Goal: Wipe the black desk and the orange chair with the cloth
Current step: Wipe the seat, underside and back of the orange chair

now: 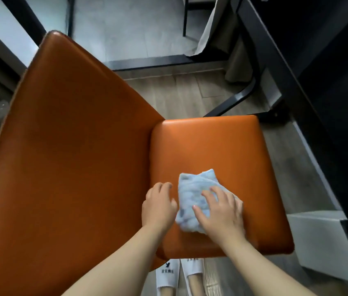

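The orange chair (215,150) fills the view, its tall back at the left and its seat at centre right. A crumpled light blue cloth (194,193) lies on the near part of the seat. My right hand (220,212) presses flat on the cloth with spread fingers. My left hand (159,207) rests on the seat just left of the cloth, fingers loosely curled, holding nothing. The black desk (326,67) runs along the right edge, its top mostly out of view.
Black desk legs (239,99) stand on the wood floor behind the seat. A white box (322,238) sits on the floor at the right, close to the seat's corner. My feet in white slippers (167,274) stand under the seat's near edge.
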Motion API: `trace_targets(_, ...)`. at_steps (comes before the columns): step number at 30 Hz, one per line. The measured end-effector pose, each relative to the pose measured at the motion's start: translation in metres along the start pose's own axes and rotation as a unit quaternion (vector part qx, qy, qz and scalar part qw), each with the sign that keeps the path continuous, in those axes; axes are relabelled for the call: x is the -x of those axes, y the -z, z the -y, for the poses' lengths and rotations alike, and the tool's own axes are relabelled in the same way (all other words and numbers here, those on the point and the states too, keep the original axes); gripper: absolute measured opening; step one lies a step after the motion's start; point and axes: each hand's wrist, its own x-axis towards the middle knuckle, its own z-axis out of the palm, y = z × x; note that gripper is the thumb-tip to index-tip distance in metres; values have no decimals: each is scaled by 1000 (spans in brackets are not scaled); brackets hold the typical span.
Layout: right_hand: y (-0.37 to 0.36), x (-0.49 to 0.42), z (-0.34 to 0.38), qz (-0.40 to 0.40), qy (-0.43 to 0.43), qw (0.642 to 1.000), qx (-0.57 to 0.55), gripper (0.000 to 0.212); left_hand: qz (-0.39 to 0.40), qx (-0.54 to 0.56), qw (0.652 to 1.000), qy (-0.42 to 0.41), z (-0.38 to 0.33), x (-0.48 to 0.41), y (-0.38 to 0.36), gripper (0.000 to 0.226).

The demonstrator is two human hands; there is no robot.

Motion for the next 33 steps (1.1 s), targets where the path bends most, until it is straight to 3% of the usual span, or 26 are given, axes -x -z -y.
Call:
trace_targets(4,-50,-25,-2,175,-4,984,12,78,-65,-20,997,45,20,-16,-20,46)
trace_targets(9,-99,-23,6,216,49,975,14,86,-49,-17,998,42,33,-49,-51,50)
trace_targets(12,-103,-28,15,146,122,981,49,80,-37,14,998,54,38,-68,-62,50)
trace_targets(14,-104,-42,9,83,154,985,2,66,-57,58,995,60,36,-76,-63,50)
trace_targets(17,-88,-82,-10,14,34,992,-121,56,-109,118,986,42,27,-89,-56,49)
trace_targets(20,-60,-141,-41,-84,-107,988,-72,52,-136,95,986,4,17,-114,-49,53)
trace_targets(22,-53,-180,-56,-14,-143,990,-12,56,-87,19,996,-11,14,-132,-49,63)
trace_targets(24,-58,-199,-56,99,-140,985,-2,82,-2,-94,995,-26,15,-145,-53,71)
trace_targets(26,-71,-204,-48,133,-95,986,19,100,69,-178,981,-37,19,-153,-57,79)
trace_targets(30,-85,-180,-33,102,-28,993,43,82,120,-218,967,-46,27,-156,-55,81)
trace_targets(33,-85,-136,-21,60,98,993,15,62,122,-229,964,-56,29,-156,-51,79)
